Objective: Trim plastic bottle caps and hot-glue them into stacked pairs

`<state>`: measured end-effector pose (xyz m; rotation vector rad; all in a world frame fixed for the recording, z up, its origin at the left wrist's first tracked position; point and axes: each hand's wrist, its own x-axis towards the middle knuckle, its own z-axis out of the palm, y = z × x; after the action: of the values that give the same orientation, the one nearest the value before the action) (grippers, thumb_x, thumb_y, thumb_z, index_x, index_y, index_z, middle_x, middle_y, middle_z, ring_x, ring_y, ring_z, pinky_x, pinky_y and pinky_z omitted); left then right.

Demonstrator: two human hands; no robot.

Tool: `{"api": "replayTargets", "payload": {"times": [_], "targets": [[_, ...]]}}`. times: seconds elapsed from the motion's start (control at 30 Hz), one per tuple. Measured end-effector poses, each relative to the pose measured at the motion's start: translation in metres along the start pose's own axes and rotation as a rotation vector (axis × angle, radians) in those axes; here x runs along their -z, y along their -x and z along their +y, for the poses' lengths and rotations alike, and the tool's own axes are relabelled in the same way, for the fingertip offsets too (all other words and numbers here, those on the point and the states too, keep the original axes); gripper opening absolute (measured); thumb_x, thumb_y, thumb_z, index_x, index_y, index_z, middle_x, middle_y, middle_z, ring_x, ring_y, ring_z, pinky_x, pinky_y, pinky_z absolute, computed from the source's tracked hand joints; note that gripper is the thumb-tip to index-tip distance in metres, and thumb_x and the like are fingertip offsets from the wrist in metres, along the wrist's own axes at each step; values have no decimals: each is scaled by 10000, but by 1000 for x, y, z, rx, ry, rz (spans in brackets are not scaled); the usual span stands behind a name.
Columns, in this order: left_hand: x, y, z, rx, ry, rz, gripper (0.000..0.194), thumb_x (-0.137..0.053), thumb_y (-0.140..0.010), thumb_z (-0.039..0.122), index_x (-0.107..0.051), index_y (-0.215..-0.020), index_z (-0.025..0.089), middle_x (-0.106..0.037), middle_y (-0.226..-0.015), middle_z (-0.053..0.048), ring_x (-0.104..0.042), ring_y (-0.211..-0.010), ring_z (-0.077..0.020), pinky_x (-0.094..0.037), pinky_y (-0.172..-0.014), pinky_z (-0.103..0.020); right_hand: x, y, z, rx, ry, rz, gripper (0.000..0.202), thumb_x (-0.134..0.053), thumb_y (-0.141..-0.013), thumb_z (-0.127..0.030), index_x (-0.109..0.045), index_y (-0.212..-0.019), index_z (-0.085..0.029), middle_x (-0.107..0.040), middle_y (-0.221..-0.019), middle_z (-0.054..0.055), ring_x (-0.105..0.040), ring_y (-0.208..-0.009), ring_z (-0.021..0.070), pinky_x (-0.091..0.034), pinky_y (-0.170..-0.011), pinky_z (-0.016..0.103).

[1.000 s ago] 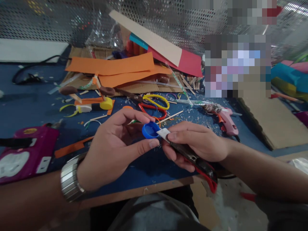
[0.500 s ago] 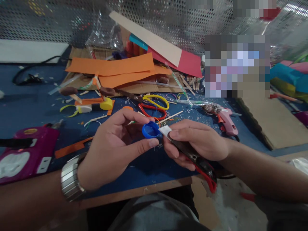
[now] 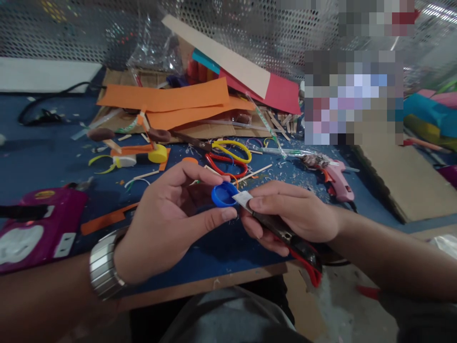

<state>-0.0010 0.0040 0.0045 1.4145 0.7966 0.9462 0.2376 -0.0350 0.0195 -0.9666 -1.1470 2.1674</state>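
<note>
Between the thumb and fingers of my left hand [image 3: 171, 219] is a blue bottle cap [image 3: 224, 195], its hollow side tipped up toward me. My right hand [image 3: 293, 209] is wrapped round a utility knife [image 3: 273, 227] with a black and red handle. The knife's wide blade [image 3: 243, 198] points left, and its tip is at the cap's right rim; whether it cuts into the plastic I cannot tell. Just behind the hands lie scissors [image 3: 230, 155] with one yellow and one red handle loop.
A pink glue gun [image 3: 337, 181] lies to the right, near a cardboard sheet [image 3: 389, 186]. Orange paper strips [image 3: 164, 97] rest on cardboard at the back. A purple box with a cord [image 3: 67, 209] sits at left, and a small stick-and-cap assembly [image 3: 134, 155] stands behind it. Scraps litter the blue table.
The knife blade has shifted slightly left and down, so its tip now overlaps the cap's rim. The cap has tilted a little; both grips are unchanged.
</note>
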Motion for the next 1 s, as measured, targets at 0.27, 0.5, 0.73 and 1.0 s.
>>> {"api": "replayTargets", "payload": {"times": [0.27,0.5,0.73,1.0], "targets": [[-1,-2,1,-6,-9,9,462,-1104,-720,277,-725,-984,253,-811,-1006,-2,-827,-915,-220,-741,-858,-326,0,-1,0,-11,-5,-13,355,-590,-1059,-396,-673,-811,-156,-572,-584,-21,-534,-417,114,-389,-407,200],[-2,0,1,-2,26,5,381,-1042,-762,174,-743,-977,272,-812,-1014,19,-827,-927,-193,-734,-866,-298,0,-2,1,16,-9,-9,356,-585,-1078,-389,-666,-822,-156,-563,-611,-25,-544,-438,109,-410,-418,196],[-1,2,1,23,56,5,458,-1114,-675,175,-789,-969,311,-818,-1042,40,-820,-943,-183,-724,-868,-273,1,-2,1,19,-13,-11,357,-575,-1081,-379,-659,-822,-149,-550,-610,-28,-537,-418,104,-410,-415,191],[-2,1,0,-29,33,2,428,-1095,-707,167,-777,-979,256,-841,-1025,24,-851,-934,-178,-727,-855,-234,0,-2,0,3,-13,-23,354,-571,-1083,-372,-657,-826,-145,-566,-635,-23,-541,-428,98,-423,-424,190]]}}
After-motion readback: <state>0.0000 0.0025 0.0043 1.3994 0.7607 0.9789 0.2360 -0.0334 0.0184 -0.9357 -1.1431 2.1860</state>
